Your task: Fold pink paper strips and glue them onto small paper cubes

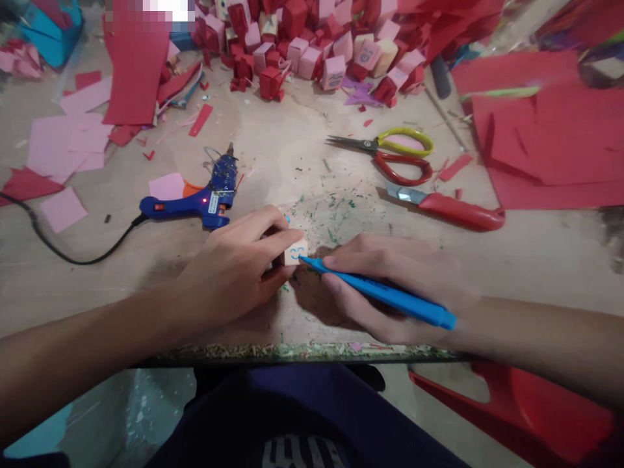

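Note:
My left hand [244, 260] pinches a small pale block [291, 257] near the table's front edge. Blue curved lines like a smiling face show on the block's near side; the rest of it is hidden by my fingers. In my right hand [385, 273] is a blue marker pen [385, 294], its tip touching the drawn face. Left of the block lies a blue glue gun [195, 207] with a small red light lit. Scissors [383, 149] with one yellow and one red handle lie beyond my right hand, beside a red utility knife [453, 208] with its blade out.
A heap of red and pink paper-covered blocks [312, 58] fills the back. Red sheets [556, 136] lie at the right, pink paper pieces [68, 140] at the left. The glue gun's black cord [73, 259] curves across the left side. Green scraps [336, 208] dot the middle.

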Available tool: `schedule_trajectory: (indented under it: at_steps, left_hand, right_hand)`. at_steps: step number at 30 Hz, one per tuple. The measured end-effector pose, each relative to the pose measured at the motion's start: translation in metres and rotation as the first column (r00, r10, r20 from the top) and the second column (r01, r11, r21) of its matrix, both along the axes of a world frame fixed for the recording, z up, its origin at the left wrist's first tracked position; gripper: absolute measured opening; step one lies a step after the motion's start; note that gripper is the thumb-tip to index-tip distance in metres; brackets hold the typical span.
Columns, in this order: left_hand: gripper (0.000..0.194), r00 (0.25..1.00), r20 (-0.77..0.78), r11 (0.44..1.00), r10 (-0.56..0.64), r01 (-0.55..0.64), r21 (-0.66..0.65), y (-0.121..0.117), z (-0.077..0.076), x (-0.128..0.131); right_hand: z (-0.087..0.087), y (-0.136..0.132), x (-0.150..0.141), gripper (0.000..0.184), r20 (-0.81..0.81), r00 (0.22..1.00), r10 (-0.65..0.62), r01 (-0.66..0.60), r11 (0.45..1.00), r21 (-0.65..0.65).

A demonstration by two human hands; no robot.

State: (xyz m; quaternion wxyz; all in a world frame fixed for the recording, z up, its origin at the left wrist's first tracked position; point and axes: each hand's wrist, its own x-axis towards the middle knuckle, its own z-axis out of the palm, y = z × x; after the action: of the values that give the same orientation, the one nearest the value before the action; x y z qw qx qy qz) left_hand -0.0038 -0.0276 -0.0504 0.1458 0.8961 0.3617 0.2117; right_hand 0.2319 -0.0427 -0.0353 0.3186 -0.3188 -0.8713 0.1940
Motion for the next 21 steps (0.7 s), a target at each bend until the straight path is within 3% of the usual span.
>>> schedule_trajectory:
  at_steps: [21]
  left_hand:
    - [0.016, 1.000, -0.021, 1.000, 0.015, -0.014, 0.024, -0.0012, 0.0017, -0.0002]
  right_hand:
    - [0.0000, -0.0003, 0.0003, 0.017, -0.008, 1.000, 0.004, -0.004, 1.000, 0.003]
